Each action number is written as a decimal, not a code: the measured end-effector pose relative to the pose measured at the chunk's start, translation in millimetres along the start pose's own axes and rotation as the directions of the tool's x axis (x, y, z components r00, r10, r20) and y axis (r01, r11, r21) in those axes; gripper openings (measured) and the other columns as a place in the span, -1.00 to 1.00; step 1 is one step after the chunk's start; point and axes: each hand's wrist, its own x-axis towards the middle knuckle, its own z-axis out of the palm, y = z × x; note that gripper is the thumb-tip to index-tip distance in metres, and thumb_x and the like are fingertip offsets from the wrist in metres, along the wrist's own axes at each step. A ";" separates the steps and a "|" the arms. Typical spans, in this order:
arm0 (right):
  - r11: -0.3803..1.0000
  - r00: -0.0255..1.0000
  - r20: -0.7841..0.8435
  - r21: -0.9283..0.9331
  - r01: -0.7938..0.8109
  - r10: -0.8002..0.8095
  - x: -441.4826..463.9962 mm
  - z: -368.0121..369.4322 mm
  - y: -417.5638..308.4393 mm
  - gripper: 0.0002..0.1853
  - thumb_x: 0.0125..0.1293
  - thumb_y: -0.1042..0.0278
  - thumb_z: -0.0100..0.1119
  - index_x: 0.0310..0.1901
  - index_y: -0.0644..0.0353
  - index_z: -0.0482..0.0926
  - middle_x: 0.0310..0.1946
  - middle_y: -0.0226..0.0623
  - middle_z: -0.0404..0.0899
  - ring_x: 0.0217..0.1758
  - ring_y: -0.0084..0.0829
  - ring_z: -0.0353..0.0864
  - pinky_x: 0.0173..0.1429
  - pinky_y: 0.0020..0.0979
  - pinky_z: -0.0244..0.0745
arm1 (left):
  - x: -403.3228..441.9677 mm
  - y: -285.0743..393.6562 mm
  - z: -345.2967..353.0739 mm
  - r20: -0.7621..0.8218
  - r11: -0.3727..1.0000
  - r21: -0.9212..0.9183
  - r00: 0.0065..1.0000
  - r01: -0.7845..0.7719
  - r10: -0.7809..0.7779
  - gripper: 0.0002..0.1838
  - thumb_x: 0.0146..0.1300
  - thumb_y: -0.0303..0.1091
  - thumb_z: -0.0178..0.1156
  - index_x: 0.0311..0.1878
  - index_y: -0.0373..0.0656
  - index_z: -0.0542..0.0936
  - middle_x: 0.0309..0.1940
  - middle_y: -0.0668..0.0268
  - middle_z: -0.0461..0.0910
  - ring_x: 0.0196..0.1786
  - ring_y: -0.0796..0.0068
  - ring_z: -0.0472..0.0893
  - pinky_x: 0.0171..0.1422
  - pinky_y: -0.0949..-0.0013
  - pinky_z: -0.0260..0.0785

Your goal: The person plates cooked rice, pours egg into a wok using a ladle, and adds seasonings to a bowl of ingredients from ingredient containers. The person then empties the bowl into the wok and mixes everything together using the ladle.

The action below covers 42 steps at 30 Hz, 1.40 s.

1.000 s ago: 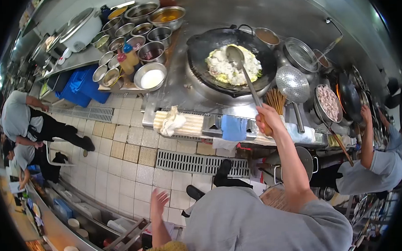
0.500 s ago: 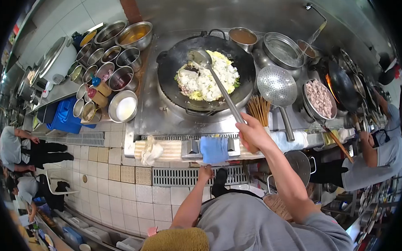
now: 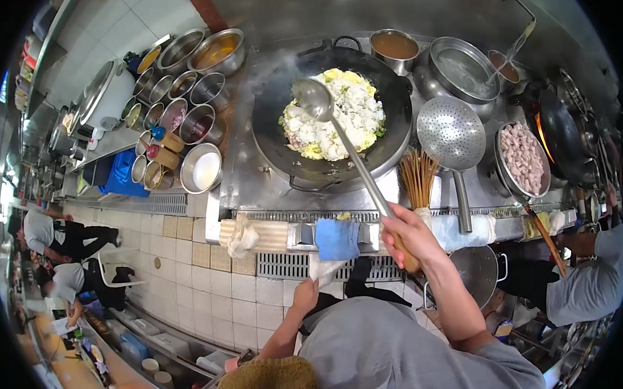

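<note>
My right hand (image 3: 414,239) is wrapped round the wooden grip of a long steel ladle (image 3: 355,158). The ladle's bowl rests over rice and egg (image 3: 343,127), with bits of green and pinkish pieces, in a large black wok (image 3: 269,137). Down by the stove's front edge, my left hand (image 3: 305,295) is closed on the lower end of a white cloth (image 3: 326,267). A folded blue cloth (image 3: 337,239) hangs on the edge just above it. Faint steam rises at the wok's left side.
A perforated strainer (image 3: 451,133), a bamboo brush (image 3: 418,178) and a pan of pale meat pieces (image 3: 523,159) lie to the right. Several steel bowls, one with white powder (image 3: 201,169), stand left. A co-worker (image 3: 590,280) stands at the right, near a flame and another wok.
My left hand has drawn back and now has a white cloth in it. The rice has been spread and turned under the ladle. My view has shifted, so the stove sits further right.
</note>
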 end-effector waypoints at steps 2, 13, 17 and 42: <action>0.994 0.996 -0.003 0.069 -0.085 0.086 35.8 -1.4 5.6 -0.54 0.47 0.37 0.02 0.36 0.12 0.28 -0.59 -0.44 0.36 -0.79 -0.58 0.31 -0.75 -0.49 0.23 | -3.5 -5.4 6.8 0.001 0.998 -0.037 0.999 0.051 -0.051 -0.72 0.40 -0.29 0.04 -0.12 -0.40 0.48 -0.44 -0.18 0.60 -0.30 -0.25 0.62 -0.18 -0.18 0.45; 0.999 0.999 -0.039 -0.034 0.036 -0.037 58.9 22.2 3.8 -0.49 0.47 0.36 0.05 0.42 0.13 0.27 -0.61 -0.46 0.37 -0.78 -0.61 0.32 -0.72 -0.52 0.22 | 17.5 129.3 -152.2 -0.146 0.875 -0.475 0.989 -0.098 0.031 -0.65 0.33 -0.44 0.21 0.16 -0.30 0.54 -0.12 0.11 0.67 -0.09 0.33 0.67 0.09 0.32 0.48; 0.977 0.966 -0.190 -0.151 0.149 -0.177 20.7 25.9 -0.1 -0.48 0.47 0.41 0.01 0.43 0.11 0.25 -0.63 -0.48 0.36 -0.78 -0.62 0.31 -0.74 -0.52 0.23 | 83.4 179.9 -203.6 -0.497 0.832 0.254 0.672 -0.493 0.550 -0.61 0.27 -0.31 0.29 0.13 -0.24 0.56 0.00 0.03 0.62 0.11 -0.02 0.58 0.31 0.10 0.34; 0.391 0.932 -0.127 -0.920 0.017 -0.340 -86.3 36.3 -8.6 -0.37 0.28 0.40 0.24 0.36 0.34 0.28 -0.42 0.18 0.59 -0.46 0.08 0.59 -0.17 -0.13 0.52 | 66.5 153.3 -173.6 -0.433 0.673 0.216 0.548 -0.708 0.716 -0.69 0.07 -0.28 0.39 -0.61 -0.10 0.44 -0.72 0.21 0.49 -0.61 0.15 0.53 -0.48 0.15 0.34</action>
